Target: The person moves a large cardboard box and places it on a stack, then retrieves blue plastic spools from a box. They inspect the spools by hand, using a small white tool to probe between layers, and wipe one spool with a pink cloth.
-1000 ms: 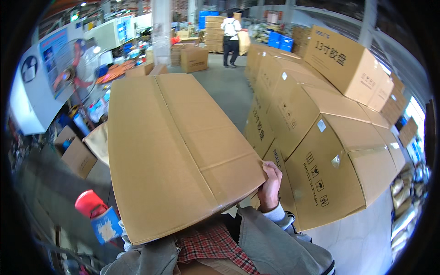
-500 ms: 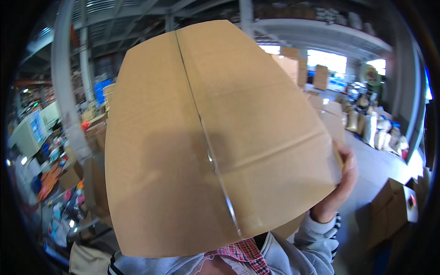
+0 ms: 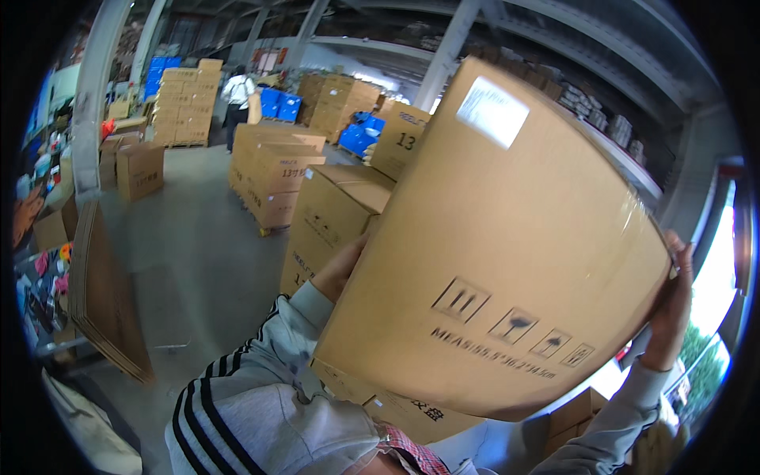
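Note:
A large brown cardboard box (image 3: 491, 237) is held up, tilted, close in front of me. One face with printed handling symbols and a white label is toward me, and clear tape shines at its right edge. My right hand (image 3: 673, 297) grips the right edge, its fingers bent around it. At the left side my left hand (image 3: 344, 265) is pressed to the box, with its fingertips hidden behind the cardboard. Beneath the held box part of another carton (image 3: 423, 416) shows.
Taped cartons (image 3: 336, 210) stand just beyond my left arm, and a palletised stack (image 3: 273, 170) is farther off. Folded cardboard sheets (image 3: 107, 293) lean at left. A person (image 3: 237, 99) in a white top is in the background. A grey pillar (image 3: 95, 103) rises at far left.
The box has turned and shifted right; its printed face replaces the plain one with the taped seam. My left hand has come into view, and the view has swung to show stacked cartons.

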Demonstrator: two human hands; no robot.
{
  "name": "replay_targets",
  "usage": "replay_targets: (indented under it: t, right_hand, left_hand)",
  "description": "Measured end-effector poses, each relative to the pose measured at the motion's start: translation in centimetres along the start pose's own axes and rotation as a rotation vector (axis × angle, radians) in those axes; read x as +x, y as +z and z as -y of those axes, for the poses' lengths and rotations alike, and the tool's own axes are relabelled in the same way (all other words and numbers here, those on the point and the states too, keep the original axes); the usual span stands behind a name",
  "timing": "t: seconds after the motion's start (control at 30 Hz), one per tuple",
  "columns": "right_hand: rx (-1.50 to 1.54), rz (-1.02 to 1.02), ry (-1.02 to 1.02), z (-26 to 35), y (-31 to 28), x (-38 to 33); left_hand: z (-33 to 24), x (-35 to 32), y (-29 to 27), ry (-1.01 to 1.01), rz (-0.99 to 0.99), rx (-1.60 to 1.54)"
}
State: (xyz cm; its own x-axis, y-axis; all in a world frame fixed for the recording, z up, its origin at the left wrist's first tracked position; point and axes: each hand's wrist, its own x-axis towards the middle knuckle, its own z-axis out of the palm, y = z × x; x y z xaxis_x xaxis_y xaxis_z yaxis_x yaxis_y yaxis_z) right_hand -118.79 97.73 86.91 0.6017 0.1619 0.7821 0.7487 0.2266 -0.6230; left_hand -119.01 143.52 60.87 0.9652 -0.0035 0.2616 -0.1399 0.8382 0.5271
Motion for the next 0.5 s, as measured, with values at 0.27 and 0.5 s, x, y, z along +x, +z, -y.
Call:
replay_targets:
  t: [0.27,0.5]
  right_hand:
    - [-0.331,-0.081,-0.300,3.5,-2.2,-2.1]
    - [-0.353,-0.214,-0.489,7.1,4.4,-6.4]
  left_hand:
    - [8.6,-2.4,-2.1,0.409,0.081,-0.117]
    - [7.3,-0.3,-0.5,0.339,0.086,-0.153]
